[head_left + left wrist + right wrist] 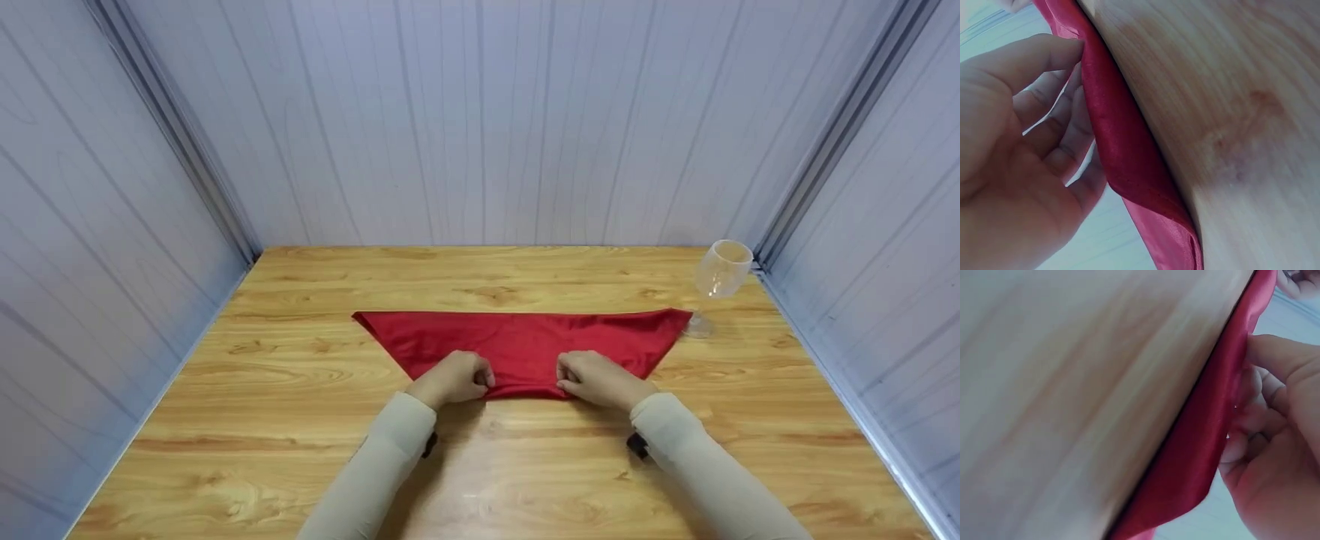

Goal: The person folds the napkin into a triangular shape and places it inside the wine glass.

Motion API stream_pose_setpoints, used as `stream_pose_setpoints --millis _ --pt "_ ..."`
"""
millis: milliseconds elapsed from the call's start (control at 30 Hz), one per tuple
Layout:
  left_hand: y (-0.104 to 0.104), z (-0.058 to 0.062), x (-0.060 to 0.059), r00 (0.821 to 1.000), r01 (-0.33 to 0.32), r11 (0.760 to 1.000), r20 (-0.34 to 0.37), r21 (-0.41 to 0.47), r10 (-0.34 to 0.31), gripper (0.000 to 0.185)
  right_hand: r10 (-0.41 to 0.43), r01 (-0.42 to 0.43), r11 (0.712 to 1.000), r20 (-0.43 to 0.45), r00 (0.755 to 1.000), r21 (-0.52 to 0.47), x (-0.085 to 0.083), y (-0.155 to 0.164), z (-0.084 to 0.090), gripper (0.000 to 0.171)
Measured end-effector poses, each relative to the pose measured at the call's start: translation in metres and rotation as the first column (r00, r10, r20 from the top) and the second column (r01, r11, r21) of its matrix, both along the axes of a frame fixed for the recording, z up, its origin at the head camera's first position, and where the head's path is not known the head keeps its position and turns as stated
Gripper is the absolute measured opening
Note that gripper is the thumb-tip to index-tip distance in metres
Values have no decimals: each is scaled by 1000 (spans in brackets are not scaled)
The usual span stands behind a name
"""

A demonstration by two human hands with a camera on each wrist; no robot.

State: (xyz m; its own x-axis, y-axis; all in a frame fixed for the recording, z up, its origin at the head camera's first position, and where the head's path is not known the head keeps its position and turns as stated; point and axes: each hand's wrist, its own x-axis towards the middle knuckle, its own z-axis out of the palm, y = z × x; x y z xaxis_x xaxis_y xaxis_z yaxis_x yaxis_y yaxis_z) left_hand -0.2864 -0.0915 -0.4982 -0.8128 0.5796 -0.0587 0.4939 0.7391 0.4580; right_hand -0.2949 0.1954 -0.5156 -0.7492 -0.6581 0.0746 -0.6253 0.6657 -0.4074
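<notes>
The head view is evenly bright and sharp, with a pale glare patch on the worktop (480, 480) toward 6 o'clock and soft shadows beneath the sleeves. Walls bow outward at the edges. Both wrist views are close, blurred and washed pale.

A clear wine glass (721, 281) stands at the far right of the wooden table (300, 420), with pale panelled walls (480, 112) all around.
</notes>
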Motion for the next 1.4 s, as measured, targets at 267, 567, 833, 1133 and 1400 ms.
stream_pose_setpoints --millis 267,567,833,1133,1400 --pt "3 1 4 998 -15 1000 -56 15 16 14 -8 9 999 -28 1000 31 5 -1 4 12" --pt "-1 3 10 989 36 999 -146 18 -33 8 32 -32 999 -19 999 29 12 7 9 5" --pt "-2 2 13 989 70 997 -132 28 -65 3 51 -51 999 46 998 0 14 12 7 7" --pt "-3 -2 17 989 94 994 -121 45 -88 14 11 -14 1000 108 994 27 19 12 10 8" --pt "-5 0 17 990 111 993 -95 44 -106 13 -18 10 999 170 985 46 23 11 14 8"
